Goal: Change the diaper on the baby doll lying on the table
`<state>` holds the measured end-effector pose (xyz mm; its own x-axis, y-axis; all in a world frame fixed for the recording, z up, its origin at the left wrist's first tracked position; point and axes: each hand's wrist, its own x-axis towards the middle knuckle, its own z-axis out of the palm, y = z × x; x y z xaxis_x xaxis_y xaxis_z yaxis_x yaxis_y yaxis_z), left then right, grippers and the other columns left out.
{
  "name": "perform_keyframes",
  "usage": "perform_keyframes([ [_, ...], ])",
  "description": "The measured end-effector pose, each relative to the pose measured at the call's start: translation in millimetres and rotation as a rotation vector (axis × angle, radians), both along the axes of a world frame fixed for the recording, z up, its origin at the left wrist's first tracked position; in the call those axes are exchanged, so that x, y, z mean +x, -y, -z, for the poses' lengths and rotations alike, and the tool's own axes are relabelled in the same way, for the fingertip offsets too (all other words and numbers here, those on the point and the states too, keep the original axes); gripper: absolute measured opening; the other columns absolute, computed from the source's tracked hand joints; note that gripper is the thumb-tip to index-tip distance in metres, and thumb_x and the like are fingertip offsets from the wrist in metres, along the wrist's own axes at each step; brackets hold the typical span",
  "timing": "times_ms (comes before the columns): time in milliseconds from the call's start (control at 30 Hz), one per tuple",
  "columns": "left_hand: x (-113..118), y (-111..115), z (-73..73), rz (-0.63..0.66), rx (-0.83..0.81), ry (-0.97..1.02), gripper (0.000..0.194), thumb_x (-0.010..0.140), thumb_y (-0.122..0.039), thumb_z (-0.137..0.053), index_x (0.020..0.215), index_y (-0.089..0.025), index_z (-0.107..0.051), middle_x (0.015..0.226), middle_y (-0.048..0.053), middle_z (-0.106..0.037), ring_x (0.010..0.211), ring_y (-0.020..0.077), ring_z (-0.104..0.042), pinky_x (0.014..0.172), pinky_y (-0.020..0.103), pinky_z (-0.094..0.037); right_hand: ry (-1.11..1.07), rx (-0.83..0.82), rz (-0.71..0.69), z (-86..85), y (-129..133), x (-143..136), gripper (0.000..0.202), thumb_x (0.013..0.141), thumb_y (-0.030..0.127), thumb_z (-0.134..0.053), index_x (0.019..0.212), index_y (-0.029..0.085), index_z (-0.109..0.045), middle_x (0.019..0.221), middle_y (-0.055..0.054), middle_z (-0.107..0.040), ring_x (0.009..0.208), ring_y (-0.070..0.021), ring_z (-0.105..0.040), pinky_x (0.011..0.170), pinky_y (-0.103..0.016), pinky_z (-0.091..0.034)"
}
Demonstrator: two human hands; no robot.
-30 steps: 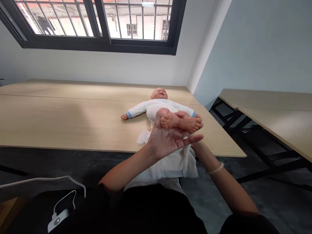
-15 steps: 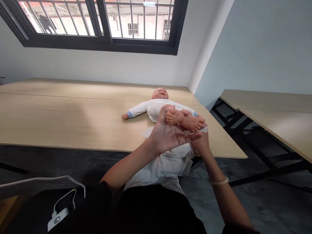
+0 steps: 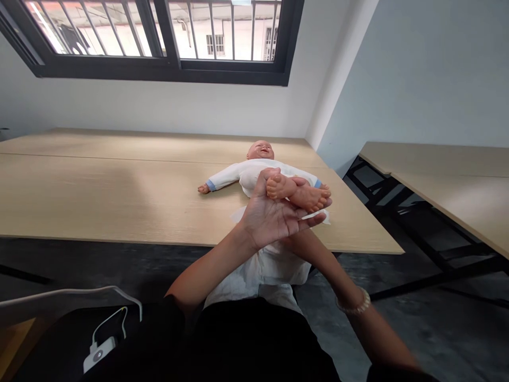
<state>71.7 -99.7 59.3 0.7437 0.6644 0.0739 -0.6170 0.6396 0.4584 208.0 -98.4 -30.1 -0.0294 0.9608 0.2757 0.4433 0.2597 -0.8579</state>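
Observation:
A baby doll (image 3: 256,172) in a white top with blue cuffs lies on its back on the wooden table, head toward the window. My left hand (image 3: 270,215) is closed around the doll's ankles with the palm facing me. It holds both bare feet (image 3: 304,193) raised and crossed. My right hand goes under my left wrist, near the doll's bottom; its fingers are hidden. Edges of a thin white sheet (image 3: 238,214) show beneath the doll on both sides. White fabric (image 3: 284,268) is bunched below the table's front edge.
The light wooden table (image 3: 99,196) ends close to my lap. A second table (image 3: 445,164) with black legs stands at the right. A barred window (image 3: 222,37) is set in the wall behind. At lower left lie a white device (image 3: 99,354) and a cable (image 3: 71,292).
My right hand has moved left and inward, from beside the doll's feet to behind my left wrist. More of the white sheet's right edge shows. My left hand still holds the ankles.

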Motion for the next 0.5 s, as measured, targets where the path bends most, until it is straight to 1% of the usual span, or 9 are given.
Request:
perform_keyframes([
  [33, 0, 0, 0.0, 0.006, -0.004, 0.002, 0.045, 0.096, -0.058, -0.049, 0.1, -0.016, -0.064, 0.122, 0.017, -0.07, 0.131, 0.0362, -0.06, 0.109, 0.049, -0.045, -0.18, 0.046, -0.032, 2.8, -6, -9, 0.051, 0.091, 0.032, -0.051, 0.141, 0.043, -0.052, 0.143, 0.005, -0.062, 0.152, -0.0288, -0.034, 0.118, -0.053, -0.04],
  [100, 0, 0, -0.1, 0.014, -0.008, -0.006, 0.045, 0.096, -0.058, -0.048, 0.101, -0.016, -0.064, 0.121, 0.018, -0.07, 0.132, 0.0363, -0.059, 0.109, 0.049, -0.046, -0.647, 0.163, -0.114, 8.1, -14, -27, 0.051, 0.09, 0.039, -0.054, 0.141, 0.049, -0.052, 0.139, 0.009, -0.064, 0.153, -0.0283, -0.033, 0.116, -0.052, -0.043],
  [133, -1, 0, -0.1, 0.016, -0.006, -0.013, 0.045, 0.097, -0.057, -0.048, 0.101, -0.016, -0.064, 0.121, 0.018, -0.07, 0.132, 0.0364, -0.059, 0.109, 0.049, -0.046, -0.868, 0.19, -0.148, 10.5, -16, -37, 0.051, 0.089, 0.043, -0.055, 0.14, 0.051, -0.053, 0.136, 0.009, -0.066, 0.152, -0.028, -0.036, 0.115, -0.052, -0.044],
  [167, -1, 0, 0.0, 0.016, -0.003, -0.018, 0.045, 0.097, -0.057, -0.048, 0.101, -0.015, -0.064, 0.12, 0.018, -0.07, 0.132, 0.0365, -0.059, 0.108, 0.049, -0.046, -1.028, 0.182, -0.167, 12.5, -16, -45, 0.052, 0.089, 0.048, -0.055, 0.141, 0.051, -0.054, 0.132, 0.008, -0.068, 0.148, -0.0281, -0.041, 0.113, -0.052, -0.046],
  [200, -1, 0, 0.1, 0.015, -0.001, -0.019, 0.044, 0.097, -0.056, -0.048, 0.102, -0.015, -0.065, 0.12, 0.018, -0.069, 0.133, 0.0368, -0.058, 0.108, 0.049, -0.046, -1.101, 0.148, -0.167, 14.0, -16, -51, 0.053, 0.089, 0.052, -0.053, 0.142, 0.051, -0.053, 0.129, 0.006, -0.069, 0.144, -0.0279, -0.047, 0.111, -0.052, -0.048],
  [267, -2, 0, 0.4, 0.019, 0.0, -0.008, 0.043, 0.097, -0.055, -0.048, 0.104, -0.016, -0.065, 0.123, 0.018, -0.069, 0.134, 0.0372, -0.057, 0.109, 0.05, -0.045, -1.064, 0.073, -0.123, 15.5, -13, -58, 0.056, 0.093, 0.058, -0.042, 0.148, 0.049, -0.048, 0.125, 0.002, -0.072, 0.136, -0.0282, -0.056, 0.108, -0.055, -0.05],
  [333, -2, 0, 0.7, 0.029, -0.002, 0.006, 0.043, 0.097, -0.054, -0.048, 0.106, -0.016, -0.065, 0.127, 0.018, -0.067, 0.137, 0.0373, -0.055, 0.111, 0.05, -0.044, -0.902, 0.072, -0.067, 15.2, -9, -56, 0.057, 0.097, 0.059, -0.03, 0.152, 0.049, -0.041, 0.121, 0.0, -0.073, 0.132, -0.0294, -0.059, 0.108, -0.057, -0.049],
  [400, -3, 1, 1.1, 0.037, -0.003, 0.006, 0.043, 0.098, -0.053, -0.046, 0.106, -0.016, -0.065, 0.13, 0.018, -0.066, 0.138, 0.0371, -0.053, 0.112, 0.051, -0.042, -0.717, 0.135, -0.059, 14.0, -7, -50, 0.056, 0.098, 0.055, -0.027, 0.152, 0.047, -0.039, 0.119, -0.001, -0.074, 0.131, -0.0321, -0.059, 0.11, -0.058, -0.046],
  [500, -4, 1, 2.4, 0.039, -0.001, -0.003, 0.045, 0.099, -0.054, -0.043, 0.104, -0.015, -0.065, 0.13, 0.019, -0.066, 0.139, 0.0371, -0.052, 0.113, 0.052, -0.041, -0.507, 0.235, -0.07, 12.7, -7, -43, 0.058, 0.096, 0.041, -0.026, 0.154, 0.045, -0.032, 0.122, -0.002, -0.073, 0.134, -0.0357, -0.056, 0.113, -0.059, -0.04],
])
